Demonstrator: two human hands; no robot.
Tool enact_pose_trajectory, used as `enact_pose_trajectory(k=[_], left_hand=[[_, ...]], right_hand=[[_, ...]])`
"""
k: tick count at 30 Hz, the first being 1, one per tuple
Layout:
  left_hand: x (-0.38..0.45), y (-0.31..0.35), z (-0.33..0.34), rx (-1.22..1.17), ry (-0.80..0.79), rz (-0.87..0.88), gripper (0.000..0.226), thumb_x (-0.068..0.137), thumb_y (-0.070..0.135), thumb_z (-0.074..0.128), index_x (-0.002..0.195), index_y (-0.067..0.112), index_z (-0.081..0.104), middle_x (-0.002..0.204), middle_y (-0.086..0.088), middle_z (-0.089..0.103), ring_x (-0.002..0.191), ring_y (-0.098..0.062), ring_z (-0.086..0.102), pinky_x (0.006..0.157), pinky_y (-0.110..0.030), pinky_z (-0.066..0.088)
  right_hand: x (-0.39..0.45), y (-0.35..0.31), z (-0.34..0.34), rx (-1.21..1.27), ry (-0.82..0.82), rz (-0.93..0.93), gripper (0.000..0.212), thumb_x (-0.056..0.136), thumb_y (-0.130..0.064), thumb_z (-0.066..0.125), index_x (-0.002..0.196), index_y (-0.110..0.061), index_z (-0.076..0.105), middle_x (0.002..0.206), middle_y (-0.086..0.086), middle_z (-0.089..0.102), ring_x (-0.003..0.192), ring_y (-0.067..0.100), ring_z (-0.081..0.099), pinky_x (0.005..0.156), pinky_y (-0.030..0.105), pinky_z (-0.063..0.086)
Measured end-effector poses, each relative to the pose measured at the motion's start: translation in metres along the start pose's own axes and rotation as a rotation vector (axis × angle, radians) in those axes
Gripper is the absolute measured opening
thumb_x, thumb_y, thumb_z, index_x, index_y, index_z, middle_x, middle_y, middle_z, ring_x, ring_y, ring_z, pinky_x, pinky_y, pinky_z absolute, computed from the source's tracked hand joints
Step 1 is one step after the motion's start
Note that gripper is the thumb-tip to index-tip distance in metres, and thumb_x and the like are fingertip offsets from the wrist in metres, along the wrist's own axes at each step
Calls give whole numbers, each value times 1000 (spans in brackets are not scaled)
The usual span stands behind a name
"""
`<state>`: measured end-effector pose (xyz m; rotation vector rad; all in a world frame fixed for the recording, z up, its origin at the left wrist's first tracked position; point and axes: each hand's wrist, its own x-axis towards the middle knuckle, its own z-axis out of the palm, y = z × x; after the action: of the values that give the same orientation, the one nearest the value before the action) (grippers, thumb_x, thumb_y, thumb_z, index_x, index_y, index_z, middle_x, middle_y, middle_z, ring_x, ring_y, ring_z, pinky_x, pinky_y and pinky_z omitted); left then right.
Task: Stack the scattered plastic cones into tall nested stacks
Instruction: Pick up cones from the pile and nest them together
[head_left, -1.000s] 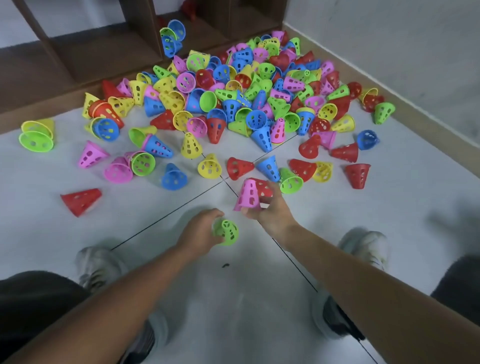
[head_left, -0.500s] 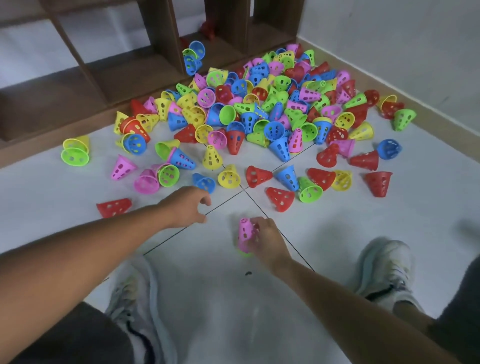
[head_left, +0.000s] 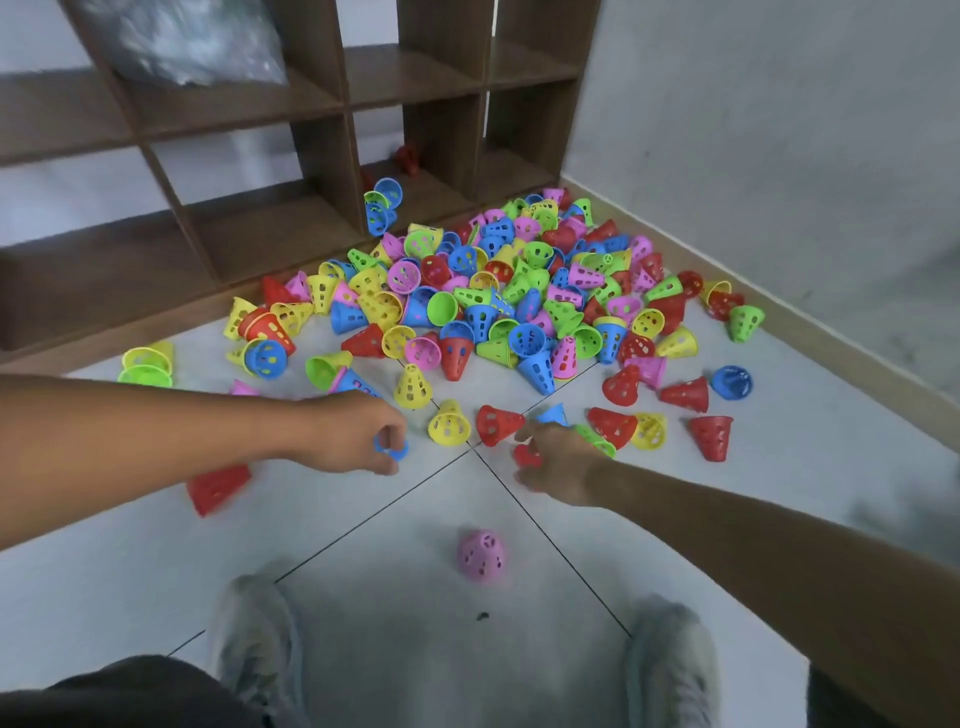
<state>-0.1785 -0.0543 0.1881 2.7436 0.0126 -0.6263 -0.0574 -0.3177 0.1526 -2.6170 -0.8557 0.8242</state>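
Figure. I am crouching over the tiled floor (head_left: 363, 582) with both arms out toward the near edge of the cone pile (head_left: 498, 291). Half a second ago my right hand (head_left: 558, 465) was seating a pink cone over a green one; that pink-topped stack (head_left: 482, 555) is now standing on its own between my two shoes (head_left: 254, 649), well apart from the pile, and the hand has gone forward again. My left hand (head_left: 358, 434), which was reaching open half a second ago, is now pinching a blue cone (head_left: 390, 448) between thumb and curled fingers. My right hand's fingers are closing round a red cone (head_left: 525, 456), though I cannot tell whether they are gripping it yet, since the hand is hiding most of it. I am reading this as one nesting done and two more cones being fetched for the same stack, so the work is barely begun.

Counts: one started stack, showing only its pink top from here; two hands, each at one cone; loose cones far too many and too overlapped to count exactly, well over a hundred by my estimate, in five colours (red, blue, green, yellow, pink). A wooden shelf unit (head_left: 322, 156) is standing behind the pile, with a few cones on its lowest board.
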Motion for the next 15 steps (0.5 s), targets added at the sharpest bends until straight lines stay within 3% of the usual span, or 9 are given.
enact_pose_trajectory(k=[5,11,15], left_hand=[[12,-10,-8,29,-26,12,27,90,35,68,111,19,64,108,10,63,100,-11,59,87,-26,48],[47,-47,12,-77,-32,-38,24,88,40,69,106,32,57,109,11,62,96,-10,60,80,-21,47],[73,-81,41,-58,-23,-124,50,84,52,67,127,33,51,117,4,58,98,-13,57,88,-32,49]], right_hand=[[12,13,-28,-165,-96,-33,46,92,-30,61,135,-22,46,118,2,62,103,22,62,90,41,54],[31,38,-38,-334,-234,-103,47,92,-37,65,134,-20,49,119,0,60,99,17,55,89,31,49],[44,61,-33,-338,-254,-149,46,93,-36,65,135,-23,50,114,-7,55,95,10,50,82,23,41]])
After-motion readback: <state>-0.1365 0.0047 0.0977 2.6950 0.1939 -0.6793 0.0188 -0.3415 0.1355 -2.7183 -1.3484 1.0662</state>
